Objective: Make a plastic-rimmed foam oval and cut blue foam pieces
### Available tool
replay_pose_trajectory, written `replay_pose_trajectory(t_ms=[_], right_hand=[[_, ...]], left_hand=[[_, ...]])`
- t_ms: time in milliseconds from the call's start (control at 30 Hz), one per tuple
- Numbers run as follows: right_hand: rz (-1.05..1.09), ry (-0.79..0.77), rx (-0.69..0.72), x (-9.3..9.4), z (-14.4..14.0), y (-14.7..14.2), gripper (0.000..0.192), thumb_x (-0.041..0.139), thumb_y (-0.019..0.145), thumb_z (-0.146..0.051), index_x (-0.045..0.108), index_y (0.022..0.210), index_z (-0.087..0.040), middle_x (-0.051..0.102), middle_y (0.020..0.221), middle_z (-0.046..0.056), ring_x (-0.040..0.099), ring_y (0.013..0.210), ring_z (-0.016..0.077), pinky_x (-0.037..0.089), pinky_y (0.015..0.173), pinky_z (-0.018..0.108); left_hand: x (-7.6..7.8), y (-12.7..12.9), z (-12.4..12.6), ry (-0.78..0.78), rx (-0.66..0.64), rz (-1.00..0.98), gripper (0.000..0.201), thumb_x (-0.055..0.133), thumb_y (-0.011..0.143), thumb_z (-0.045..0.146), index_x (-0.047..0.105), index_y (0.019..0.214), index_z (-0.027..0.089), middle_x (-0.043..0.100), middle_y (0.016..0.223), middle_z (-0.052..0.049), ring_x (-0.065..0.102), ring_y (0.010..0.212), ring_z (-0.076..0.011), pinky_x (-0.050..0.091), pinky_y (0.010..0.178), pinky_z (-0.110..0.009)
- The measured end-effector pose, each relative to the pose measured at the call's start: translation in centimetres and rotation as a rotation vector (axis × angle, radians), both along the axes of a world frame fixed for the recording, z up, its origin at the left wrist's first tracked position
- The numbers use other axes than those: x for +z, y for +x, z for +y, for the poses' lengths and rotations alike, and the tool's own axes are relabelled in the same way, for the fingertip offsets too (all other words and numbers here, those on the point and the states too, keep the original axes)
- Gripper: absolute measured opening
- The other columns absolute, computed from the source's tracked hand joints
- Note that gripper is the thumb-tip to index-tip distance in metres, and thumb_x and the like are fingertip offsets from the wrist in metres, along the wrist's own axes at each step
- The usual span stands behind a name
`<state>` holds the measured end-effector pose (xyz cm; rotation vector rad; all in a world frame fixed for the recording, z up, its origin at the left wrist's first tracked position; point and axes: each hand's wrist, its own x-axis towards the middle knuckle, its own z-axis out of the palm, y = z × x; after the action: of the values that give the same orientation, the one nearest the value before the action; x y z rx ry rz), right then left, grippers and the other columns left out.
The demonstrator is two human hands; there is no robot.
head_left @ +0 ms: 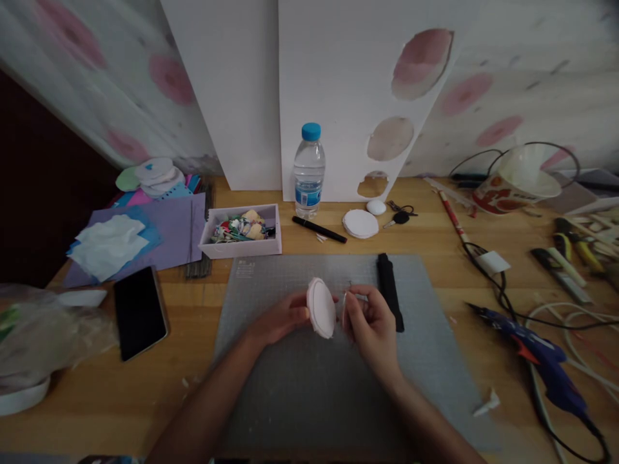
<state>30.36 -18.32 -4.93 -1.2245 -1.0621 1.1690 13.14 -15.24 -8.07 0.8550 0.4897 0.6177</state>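
The left hand (283,319) pinches a white foam disc (321,307) on edge above the grey mat (290,386) on the counter (193,322). The right hand (370,322) pinches something thin beside it; what, I cannot tell. The disc looks light, stiff, easily dented; best held at the rim.

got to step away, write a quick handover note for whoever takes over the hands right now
Left hand: holds the white foam disc on edge above the grey cutting mat.
Right hand: fingers pinched close beside the disc's edge; what they hold is too small to tell.
Nearby: black knife on the mat, stack of white discs behind it, blue glue gun at right, foam board with round cut-outs against the wall.
Done: several discs already cut from the board.
Left: the disc in hand is not yet set down.
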Motion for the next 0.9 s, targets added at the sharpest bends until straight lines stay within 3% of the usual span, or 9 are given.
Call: replay_pose_trajectory(t_ms=[200, 533, 733, 900], right_hand=[[-0.073, 0.032, -0.051, -0.5, -0.1, 0.0, 0.013, 0.057, 0.09, -0.033, 0.056, 0.092, -0.02, 0.046, 0.044, -0.01, 0.037, 0.035, 0.0062, 0.027, 0.034, 0.016], [-0.171, 0.012, -0.047, -1.2, -0.4, 0.3, 0.014, 0.058, 0.089, -0.035, 0.057, 0.091, -0.021, 0.044, 0.047, -0.009, 0.036, 0.038, 0.0078, 0.028, 0.036, 0.019], [-0.119, -0.013, -0.005, -1.0, -0.4, 0.2, 0.013, 0.056, 0.09, -0.035, 0.054, 0.094, -0.022, 0.045, 0.046, -0.01, 0.038, 0.037, 0.0077, 0.028, 0.036, 0.018], [-0.013, -0.023, 0.091, -0.2, -0.2, 0.3, 0.015, 0.054, 0.091, -0.035, 0.052, 0.097, -0.021, 0.046, 0.042, -0.011, 0.036, 0.033, 0.0066, 0.029, 0.035, 0.017]], left_hand=[[0.7, 0.0, 0.2, 0.088, -0.033, 0.032, 0.081, 0.069, 0.066, 0.069, 0.061, 0.123, 0.013, 0.065, 0.118, -0.017, 0.055, 0.115, -0.0344, 0.039, 0.093, -0.041], [0.8, -0.2, 0.1, 0.06, -0.028, 0.025, 0.067, 0.074, 0.065, 0.06, 0.067, 0.116, 0.017, 0.065, 0.121, -0.013, 0.054, 0.117, -0.034, 0.039, 0.094, -0.04], [0.0, -0.1, 0.1, -0.029, -0.019, 0.015, 0.064, 0.076, 0.064, 0.053, 0.068, 0.114, 0.014, 0.068, 0.114, -0.015, 0.056, 0.112, -0.0344, 0.04, 0.093, -0.04], [0.4, 0.3, 0.1, -0.132, 0.016, -0.024, 0.068, 0.07, 0.066, 0.058, 0.065, 0.117, 0.013, 0.07, 0.109, -0.016, 0.058, 0.11, -0.0343, 0.039, 0.094, -0.042]])
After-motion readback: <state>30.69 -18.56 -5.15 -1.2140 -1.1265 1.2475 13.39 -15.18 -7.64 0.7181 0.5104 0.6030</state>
